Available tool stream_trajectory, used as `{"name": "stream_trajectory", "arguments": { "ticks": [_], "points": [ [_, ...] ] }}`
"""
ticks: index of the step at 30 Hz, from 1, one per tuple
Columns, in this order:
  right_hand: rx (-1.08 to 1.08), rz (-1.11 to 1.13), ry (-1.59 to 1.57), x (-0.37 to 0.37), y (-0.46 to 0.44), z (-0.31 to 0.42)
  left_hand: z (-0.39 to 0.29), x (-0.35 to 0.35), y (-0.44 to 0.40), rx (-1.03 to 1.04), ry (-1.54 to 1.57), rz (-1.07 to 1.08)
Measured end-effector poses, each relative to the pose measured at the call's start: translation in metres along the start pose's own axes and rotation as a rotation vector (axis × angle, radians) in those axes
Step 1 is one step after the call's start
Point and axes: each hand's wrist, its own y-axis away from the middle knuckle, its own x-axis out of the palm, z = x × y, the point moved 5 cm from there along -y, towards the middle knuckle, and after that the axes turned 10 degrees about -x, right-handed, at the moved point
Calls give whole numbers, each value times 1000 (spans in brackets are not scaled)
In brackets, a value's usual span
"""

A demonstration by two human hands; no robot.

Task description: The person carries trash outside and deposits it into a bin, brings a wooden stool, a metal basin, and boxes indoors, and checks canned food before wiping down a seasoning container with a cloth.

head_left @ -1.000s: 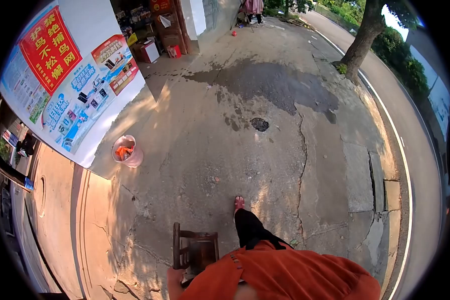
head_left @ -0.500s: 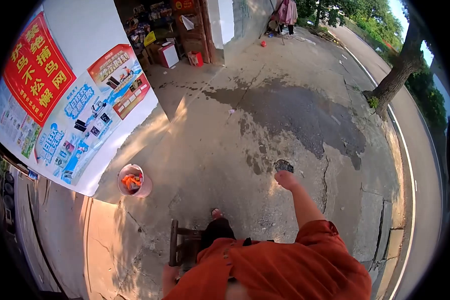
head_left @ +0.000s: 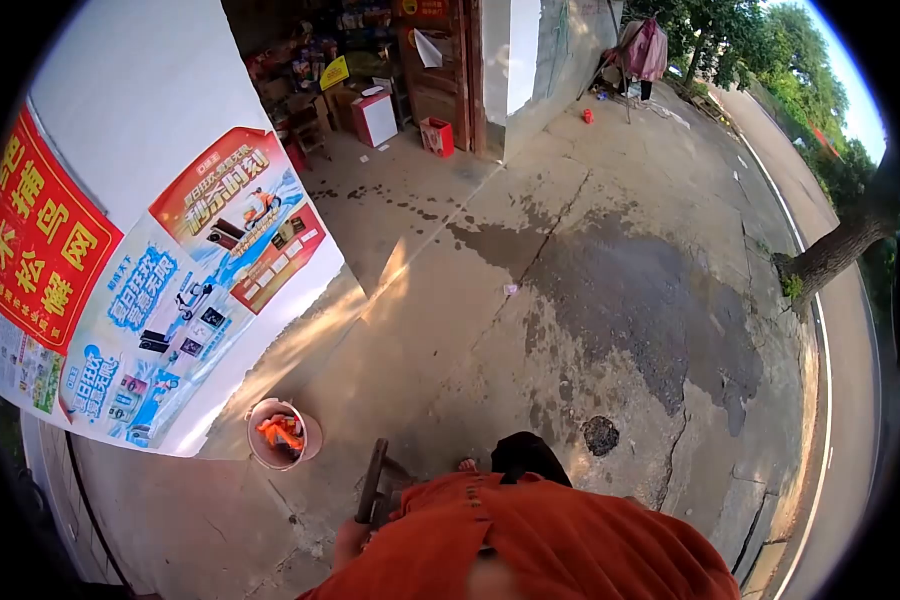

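Head view: left grip (head_left: 350,538) clasps wooden chair (head_left: 374,476), judged stiff, fairly weighty, best held by rail (head_left: 370,492) beneath palm; right grip unseen, state undetermined.

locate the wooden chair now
In the head view, the wooden chair is low, left of centre, in the left hand, below and right of the bucket.

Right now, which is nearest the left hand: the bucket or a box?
The pinkish bucket, with orange items inside, is nearest the left hand; the white-fronted box and red box stand farther off, by the wooden door.
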Motion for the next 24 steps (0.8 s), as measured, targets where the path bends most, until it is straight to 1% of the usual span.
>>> {"name": "stream_trajectory", "arguments": {
  "ticks": [1, 2, 3, 4, 5, 6, 7, 8, 10, 11, 12, 13, 14, 15, 16, 17, 19, 20, 21, 22, 23, 24],
  "points": [
    [-16, -37, -40, -8, 1, 2, -19, 1, -18, 65, -37, -33],
    [-21, -64, -75, -24, 9, 14, -68, -2, -48, 132, -72, -65],
    [-22, -84, -109, -36, 8, 23, -96, 1, -72, 127, -76, -62],
    [-23, -99, -144, -53, 1, 34, -122, 7, -97, 130, -103, -14],
    [-24, -108, -168, -71, -9, 43, -149, 10, -107, 131, -131, 35],
    [-25, -116, -198, -89, -21, 55, -177, 9, -117, 122, -135, 37],
    [-29, -123, -218, -114, -36, 67, -222, 0, -116, 190, -77, 20],
    [-35, -123, -232, -142, -53, 81, -252, -7, -113, 249, -17, 0],
    [-54, -110, -259, -213, -97, 113, -300, -12, -154, 312, 16, 3],
    [-61, -78, -316, -253, -136, 122, -325, -19, -162, 331, -30, -56],
    [-38, -20, -511, -295, -179, 133, -362, -36, -166, 352, -78, -116],
    [-47, 2, -688, -343, -215, 152, -410, -58, -145, 307, -21, -67],
    [-183, -206, -408, -425, -143, 264, -452, -76, -121, 255, 34, -9],
    [-397, -282, -360, -475, -195, 282, -478, -84, -132, 255, 54, 6],
    [-505, -510, -40, -535, -165, 342, -506, -93, -140, 359, 27, -103],
    [-547, -599, 6, -588, -147, 397, -536, -102, -150, 355, 56, -81],
    [-593, -649, -33, -655, -133, 480, -599, -132, -136, 366, 72, -155],
    [-595, -651, -23, -676, -131, 514, -632, -150, -124, 386, 79, -156],
    [-659, -629, -138, -693, -130, 546, -663, -164, -117, 402, 85, -154],
    [-717, -602, -255, -707, -135, 567, -688, -176, -121, 423, 67, -236],
    [-711, -596, -242, -717, -146, 580, -716, -188, -121, 383, 123, -207],
    [-706, -517, -230, -722, -163, 592, -739, -198, -135, 403, 130, -225]
  ]
}}
